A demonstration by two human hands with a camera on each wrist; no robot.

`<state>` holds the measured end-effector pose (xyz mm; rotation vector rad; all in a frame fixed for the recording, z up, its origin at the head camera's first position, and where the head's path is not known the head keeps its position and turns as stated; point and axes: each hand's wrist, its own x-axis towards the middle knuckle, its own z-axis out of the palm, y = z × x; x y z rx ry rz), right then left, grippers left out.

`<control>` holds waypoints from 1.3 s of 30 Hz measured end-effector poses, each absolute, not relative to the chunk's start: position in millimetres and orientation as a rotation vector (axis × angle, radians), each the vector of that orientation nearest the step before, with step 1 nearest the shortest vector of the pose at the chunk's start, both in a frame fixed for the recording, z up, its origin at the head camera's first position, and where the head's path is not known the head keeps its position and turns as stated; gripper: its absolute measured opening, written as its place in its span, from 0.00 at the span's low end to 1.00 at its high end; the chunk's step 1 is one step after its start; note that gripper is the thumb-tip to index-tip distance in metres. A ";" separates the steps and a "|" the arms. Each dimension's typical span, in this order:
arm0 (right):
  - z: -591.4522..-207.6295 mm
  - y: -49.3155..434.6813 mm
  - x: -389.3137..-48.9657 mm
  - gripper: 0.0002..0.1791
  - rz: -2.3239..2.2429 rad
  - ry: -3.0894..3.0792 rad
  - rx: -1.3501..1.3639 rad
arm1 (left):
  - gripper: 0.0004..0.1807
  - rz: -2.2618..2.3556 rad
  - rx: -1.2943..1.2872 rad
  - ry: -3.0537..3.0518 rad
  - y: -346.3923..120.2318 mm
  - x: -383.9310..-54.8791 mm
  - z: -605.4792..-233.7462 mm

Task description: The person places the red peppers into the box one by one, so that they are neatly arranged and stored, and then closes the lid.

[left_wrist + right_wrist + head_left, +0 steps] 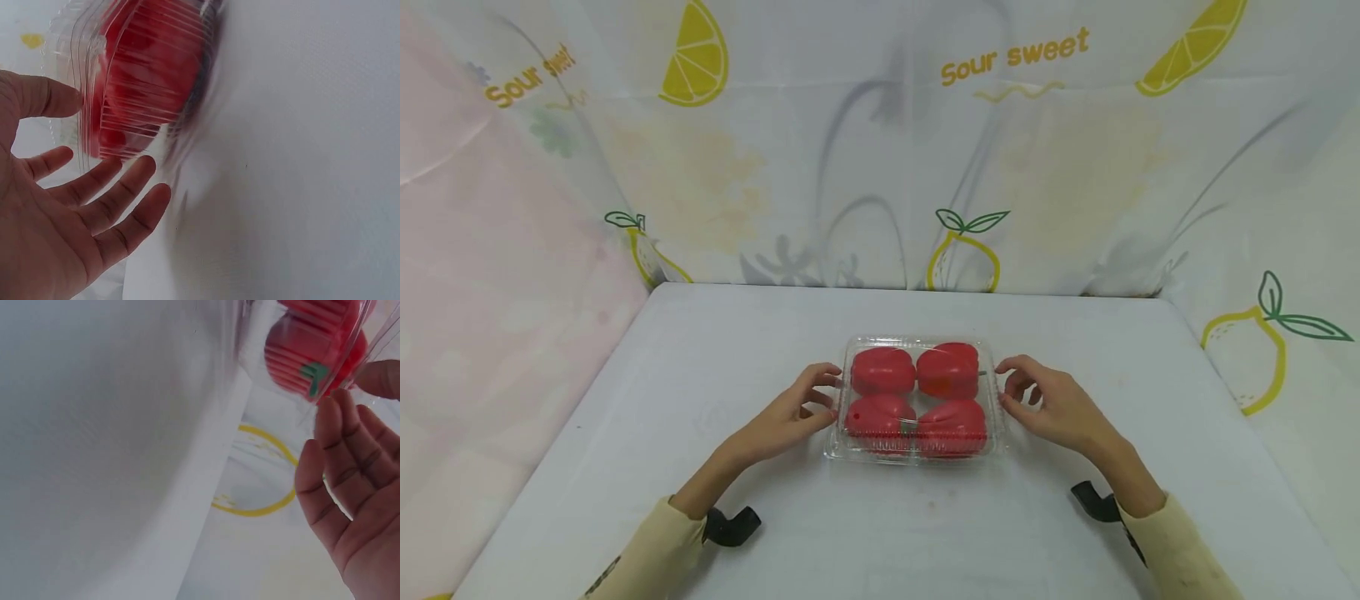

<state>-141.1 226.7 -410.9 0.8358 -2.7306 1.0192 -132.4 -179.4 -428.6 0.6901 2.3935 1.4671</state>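
A clear plastic clamshell box [912,457] sits on the white table, its lid down. Inside lie several red, lobed pieces with green stems that look like bell peppers [883,372]. At the box's left side is my left hand [775,419]; in the left wrist view its thumb [59,99] is at the rim and the other fingers are spread and slightly bent. My right hand [1060,406] is at the right side, fingers bent, thumb and fingertips by the rim in the right wrist view. Whether the fingertips touch the plastic is hard to tell. Neither hand grips the box.
The white table [700,333] reaches to a hanging cloth [1060,183] printed with lemons at the back and sides. Black curved pieces [733,527] are at both wrists, by the cream sleeves [651,550].
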 end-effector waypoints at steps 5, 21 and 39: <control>-411.9 224.2 -137.5 0.13 1.028 -2.652 0.902 | 0.18 1.481 0.683 2.441 -176.4 -124.6 -425.3; -411.3 230.3 -116.2 0.22 1.179 -2.913 0.854 | 0.30 1.494 0.465 2.152 -177.4 -105.1 -412.0; -405.6 225.0 -99.4 0.40 2.102 -2.982 0.756 | 0.33 1.573 0.456 2.006 -173.8 -97.7 -413.9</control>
